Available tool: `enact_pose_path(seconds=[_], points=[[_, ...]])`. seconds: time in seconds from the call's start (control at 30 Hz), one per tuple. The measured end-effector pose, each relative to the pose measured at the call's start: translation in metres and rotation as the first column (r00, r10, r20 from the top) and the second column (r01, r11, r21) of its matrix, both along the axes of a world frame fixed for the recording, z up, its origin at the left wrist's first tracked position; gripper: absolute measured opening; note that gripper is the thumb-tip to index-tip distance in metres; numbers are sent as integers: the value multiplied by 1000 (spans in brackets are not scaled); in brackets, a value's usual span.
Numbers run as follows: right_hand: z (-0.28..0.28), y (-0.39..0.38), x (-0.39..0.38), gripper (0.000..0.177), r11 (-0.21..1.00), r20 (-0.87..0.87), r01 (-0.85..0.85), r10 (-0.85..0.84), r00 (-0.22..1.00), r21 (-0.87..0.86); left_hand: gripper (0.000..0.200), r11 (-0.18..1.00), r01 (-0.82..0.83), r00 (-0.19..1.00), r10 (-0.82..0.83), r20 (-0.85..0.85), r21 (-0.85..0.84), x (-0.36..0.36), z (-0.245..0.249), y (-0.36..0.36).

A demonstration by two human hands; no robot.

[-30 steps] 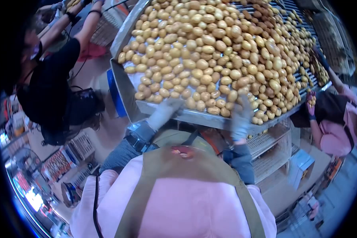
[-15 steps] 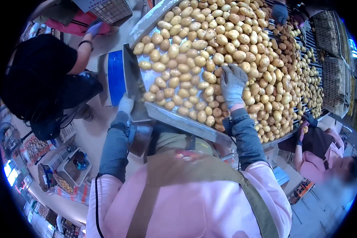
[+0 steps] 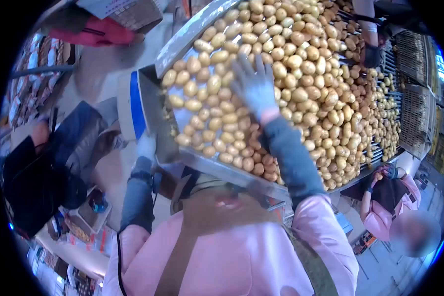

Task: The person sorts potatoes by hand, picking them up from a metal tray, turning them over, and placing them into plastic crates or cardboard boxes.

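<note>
My right hand [image 3: 255,88], in a pale grey glove, lies over the potatoes [image 3: 306,93] with its fingers spread. It touches the tops of several of them, and nothing is gripped in it. The potatoes cover a metal sorting table [image 3: 207,164], thinner at its left end, where the white bed shows. My left hand [image 3: 146,147], also gloved, is beside the box with a blue band [image 3: 137,106] at the table's left end. Its fingers are blurred and partly hidden, so their grip does not show.
A person in dark clothes [image 3: 44,172] is at the left. Across the table, another person's gloved hand [image 3: 371,55] is over the potatoes. A person in pink [image 3: 387,202] stands at the right, hands together. Plastic crates [image 3: 417,113] line the far right side.
My right hand has moved left across the potatoes, and its fingers have spread. My left hand appears slightly lower beside the box. The person at the left has shifted lower in view.
</note>
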State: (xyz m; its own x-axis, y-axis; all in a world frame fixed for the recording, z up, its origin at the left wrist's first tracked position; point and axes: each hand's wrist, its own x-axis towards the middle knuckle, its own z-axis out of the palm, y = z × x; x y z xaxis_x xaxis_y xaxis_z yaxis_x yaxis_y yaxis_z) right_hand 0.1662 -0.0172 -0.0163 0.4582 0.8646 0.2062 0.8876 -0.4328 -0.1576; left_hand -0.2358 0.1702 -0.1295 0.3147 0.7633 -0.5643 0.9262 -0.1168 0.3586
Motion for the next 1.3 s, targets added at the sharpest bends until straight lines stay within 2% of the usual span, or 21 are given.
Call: enact_pose_path(seconds=[0.07, 0.1, 0.17, 0.23, 0.27, 0.4, 0.47, 0.53, 0.63, 0.7, 0.77, 0.8, 0.83, 0.87, 0.93, 1.0, 1.07, 1.1, 1.17, 1.23, 1.3], points=[[20, -57, -14, 51, 998, -3, 57, -57, 998, -30, 59, 981, 63, 982, -94, 164, 181, 17, -8, 4], [34, -84, -16, 51, 990, 16, 110, -109, 994, -85, 54, 975, -55, 951, -14, 310, 213, 54, 36, 1], [49, -128, 0, 47, 898, 238, 333, -270, 933, -288, 53, 954, -36, 919, -84, 384, 296, 83, 51, 9], [54, -163, 16, 44, 928, 295, 340, -286, 912, -151, 52, 986, -168, 783, 125, 610, 12, 126, 78, 3], [62, -163, 24, 37, 906, 187, 417, -398, 898, -72, 51, 969, -204, 687, 243, 684, -140, 148, 96, -3], [73, -102, 69, 23, 905, 88, 379, -401, 912, 196, 51, 977, -166, 674, 209, 709, -131, 182, 112, -20], [70, -27, 103, 26, 929, -231, 310, -262, 937, 204, 52, 983, -151, 657, 177, 732, -102, 185, 102, -25], [50, 50, 143, 45, 932, -66, 102, -85, 994, 347, 52, 979, -154, 637, 201, 744, -133, 189, 100, -32], [30, 115, 156, 51, 968, -5, 249, -249, 968, -17, 53, 902, -215, 583, 425, 693, -373, 201, 121, -30], [19, 111, 129, 41, 957, 18, 276, -275, 961, -87, 51, 950, -154, 624, 307, 719, -272, 191, 117, -27], [-3, 64, 93, 24, 977, 44, 139, -148, 988, 161, 50, 963, -160, 533, 270, 802, -218, 193, 126, -35], [-11, 39, 83, 22, 960, 88, 76, -103, 991, 269, 49, 973, -153, 501, 229, 834, -175, 200, 139, -39], [-3, 9, 68, 22, 988, 94, 85, -97, 991, 125, 49, 981, -146, 464, 181, 867, -126, 214, 159, -42], [1, -13, 53, 33, 982, 105, 83, -102, 989, 167, 48, 987, -140, 425, 130, 896, -77, 222, 174, -42], [30, -55, 36, 37, 989, 75, 141, -144, 987, 46, 42, 991, 133, 666, -116, 736, 36, 248, 170, -13], [33, -99, 31, 39, 963, 136, 268, -262, 956, -34, 36, 797, 343, 575, -597, 560, 498, 303, 157, 15], [33, -136, 23, 40, 929, 165, 364, -349, 922, -72, 34, 500, 530, 528, -827, 195, 686, 363, 132, 39], [32, -152, 17, 40, 916, 160, 396, -382, 910, -65, 34, 296, 722, 494, -854, -165, 626, 391, 124, 46], [38, -165, 10, 38, 889, 132, 450, -439, 889, -80, 33, 322, 771, 572, -729, -376, 549, 424, 104, 32], [55, -164, 5, 36, 859, 86, 500, -493, 866, -110, 30, 330, 762, 606, -666, -434, 557, 427, 113, 21], [50, -161, -7, 33, 839, -25, 541, -541, 841, 49, 28, 278, 775, 582, -665, -469, 567, 430, 119, 20]])
